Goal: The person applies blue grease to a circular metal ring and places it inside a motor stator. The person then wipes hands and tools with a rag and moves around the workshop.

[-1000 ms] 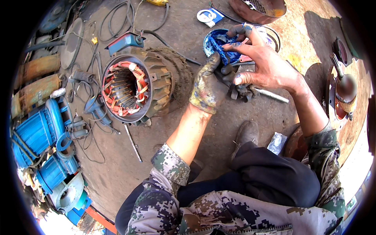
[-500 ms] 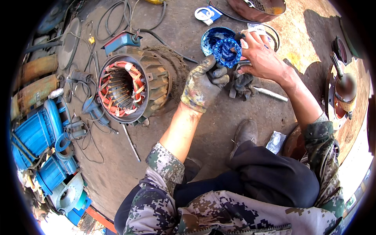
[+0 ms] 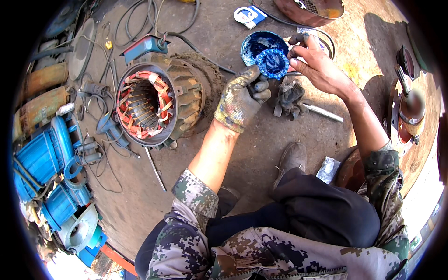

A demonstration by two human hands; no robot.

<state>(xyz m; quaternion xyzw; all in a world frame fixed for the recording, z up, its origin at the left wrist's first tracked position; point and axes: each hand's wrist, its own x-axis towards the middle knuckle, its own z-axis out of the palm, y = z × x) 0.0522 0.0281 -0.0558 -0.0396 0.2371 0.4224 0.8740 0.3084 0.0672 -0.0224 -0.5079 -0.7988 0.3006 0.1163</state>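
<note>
My left hand (image 3: 240, 100), in a stained work glove, is closed on the lower left rim of a ball bearing (image 3: 272, 64) thickly coated in blue grease. The bearing is tilted with its face toward me, in front of a bowl (image 3: 254, 36) smeared inside with the same grease. Just right of the bearing is my bare right hand (image 3: 319, 67). Its fingers are bent but apart, the tips dark with grease, and I see nothing held in them. Below the bearing, a crumpled dark glove (image 3: 292, 99) lies on the ground beside a metal rod (image 3: 323, 112).
To the left a motor housing (image 3: 189, 102) lies with its red-bound windings facing me. Cables (image 3: 133, 23) coil behind it. Blue motor parts (image 3: 42, 151) crowd the far left. A rusty round pan (image 3: 310, 14) stands at the back, a shaft (image 3: 413, 102) at the right.
My right hand has drawn back to the right, off the bearing's face. The bearing has shifted slightly right in my left hand's grip.
</note>
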